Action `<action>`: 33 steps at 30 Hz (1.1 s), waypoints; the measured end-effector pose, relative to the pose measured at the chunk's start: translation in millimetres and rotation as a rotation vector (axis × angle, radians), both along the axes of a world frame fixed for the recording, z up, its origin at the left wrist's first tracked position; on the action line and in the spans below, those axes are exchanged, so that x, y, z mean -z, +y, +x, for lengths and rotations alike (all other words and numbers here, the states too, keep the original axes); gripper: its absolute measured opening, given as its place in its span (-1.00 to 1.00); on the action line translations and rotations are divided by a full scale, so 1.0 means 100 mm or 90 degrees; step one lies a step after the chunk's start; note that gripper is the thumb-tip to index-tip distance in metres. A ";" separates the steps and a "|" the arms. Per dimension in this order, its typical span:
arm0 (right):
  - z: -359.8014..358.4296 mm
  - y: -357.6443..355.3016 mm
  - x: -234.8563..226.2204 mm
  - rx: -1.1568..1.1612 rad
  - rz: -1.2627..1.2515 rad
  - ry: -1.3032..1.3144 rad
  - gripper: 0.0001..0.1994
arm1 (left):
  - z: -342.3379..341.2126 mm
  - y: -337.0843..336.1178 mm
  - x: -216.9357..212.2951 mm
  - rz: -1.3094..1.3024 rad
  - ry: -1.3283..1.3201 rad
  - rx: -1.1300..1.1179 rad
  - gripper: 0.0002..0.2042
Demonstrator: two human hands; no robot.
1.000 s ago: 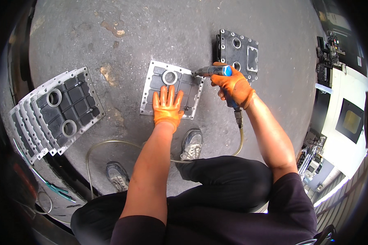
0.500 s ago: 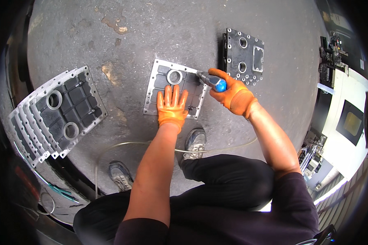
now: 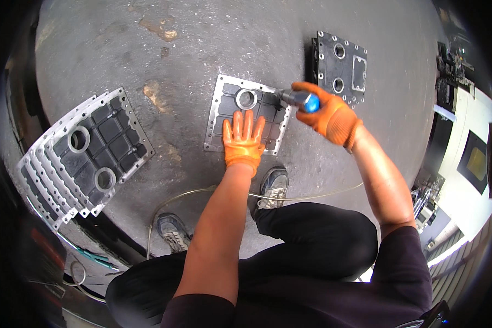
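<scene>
Off to the left there's a fanned stack of grey cover plates (image 3: pixel 79 158) lying on the concrete floor (image 3: pixel 147 54), and a darker plate (image 3: pixel 341 65) sits up at the top right. A thin clear hose (image 3: pixel 175 199) loops past two worn sneakers (image 3: pixel 273 186).

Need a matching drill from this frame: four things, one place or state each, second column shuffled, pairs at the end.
Things:
1. left hand in an orange glove
2. right hand in an orange glove
3. stack of grey ribbed metal cover plates
4. dark rectangular metal plate with round holes

Place or state:
A. lies on the floor at the person's far left
B. pressed flat, fingers spread, on the grey cover plate in the middle
C. lies on the floor beyond the tool hand
D. grips a blue-tipped handheld power tool

Pairs: 1-B, 2-D, 3-A, 4-C
</scene>
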State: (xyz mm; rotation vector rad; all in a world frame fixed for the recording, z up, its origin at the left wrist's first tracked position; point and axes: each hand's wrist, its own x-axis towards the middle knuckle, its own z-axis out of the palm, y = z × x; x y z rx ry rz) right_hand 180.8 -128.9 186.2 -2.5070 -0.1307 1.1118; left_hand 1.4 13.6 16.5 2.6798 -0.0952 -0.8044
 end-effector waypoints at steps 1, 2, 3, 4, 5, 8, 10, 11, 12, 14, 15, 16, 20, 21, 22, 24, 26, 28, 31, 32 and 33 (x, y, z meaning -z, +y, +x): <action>0.07 0.06 -0.08 0.187 0.080 0.106 -0.32 | 0.01 0.01 0.00 0.002 0.004 0.000 -0.15; 0.14 0.08 -0.10 0.274 0.101 0.144 -0.31 | 0.02 0.02 0.01 0.003 0.008 0.002 -0.15; 0.18 -0.01 -0.05 0.238 0.122 0.127 -0.32 | 0.09 0.03 -0.05 0.004 0.036 0.019 -0.15; 0.19 -0.05 -0.03 0.256 0.139 0.126 -0.32 | 0.09 0.02 -0.06 -0.002 0.040 0.015 -0.16; 0.17 -0.12 -0.01 0.278 0.153 0.129 -0.33 | 0.09 0.01 -0.08 -0.008 0.045 0.012 -0.16; 0.09 0.02 -0.04 0.293 0.087 0.116 -0.33 | 0.11 0.00 -0.11 0.004 0.059 0.010 -0.17; 0.06 -0.02 0.10 0.248 0.072 0.067 -0.32 | 0.13 0.02 -0.14 0.027 0.058 0.015 -0.17; 0.01 -0.10 0.06 0.298 0.102 0.105 -0.31 | 0.12 0.01 -0.18 0.026 0.077 0.019 -0.21; 0.00 -0.13 0.05 0.340 0.140 0.142 -0.31 | 0.12 0.06 -0.20 0.010 0.019 0.016 -0.26; -0.20 -0.31 -0.05 0.397 0.214 0.100 -0.30 | 0.07 0.17 -0.20 -0.026 -0.092 0.020 -0.35; -0.33 -0.43 -0.09 0.430 0.250 0.080 -0.29 | 0.15 0.25 -0.18 -0.078 -0.175 0.004 -0.41; -0.46 -0.60 -0.08 0.439 0.251 0.071 -0.29 | 0.30 0.37 -0.18 -0.133 -0.255 -0.009 -0.47; -0.92 -0.98 -0.01 0.494 0.187 0.096 -0.29 | 0.95 0.67 -0.18 -0.009 -0.391 -0.040 -0.59; -1.03 -1.08 0.07 0.498 0.170 0.095 -0.29 | 1.20 0.68 -0.23 0.063 -0.241 0.001 -0.59; -1.11 -1.19 0.17 0.498 0.156 0.089 -0.29 | 1.47 0.65 -0.33 0.139 -0.098 0.037 -0.59; -1.26 -1.29 0.24 0.427 0.142 0.033 -0.30 | 1.69 0.58 -0.37 0.183 0.015 0.061 -0.59; -1.34 -1.30 0.28 0.426 0.137 0.029 -0.30 | 1.76 0.53 -0.38 0.213 0.083 0.082 -0.58; -1.29 -1.23 0.24 0.389 0.096 0.039 -0.31 | 1.85 0.55 -0.41 0.228 0.097 0.091 -0.57; -1.31 -1.17 0.18 0.348 0.023 0.049 -0.33 | 1.73 0.48 -0.61 0.231 0.105 0.095 -0.62; -1.33 -1.21 0.17 0.363 0.034 0.056 -0.32 | 1.70 0.43 -0.70 0.219 0.116 0.087 -0.63; -1.31 -1.25 0.17 0.372 0.052 0.064 -0.32 | 1.69 0.44 -0.76 0.218 0.141 0.074 -0.64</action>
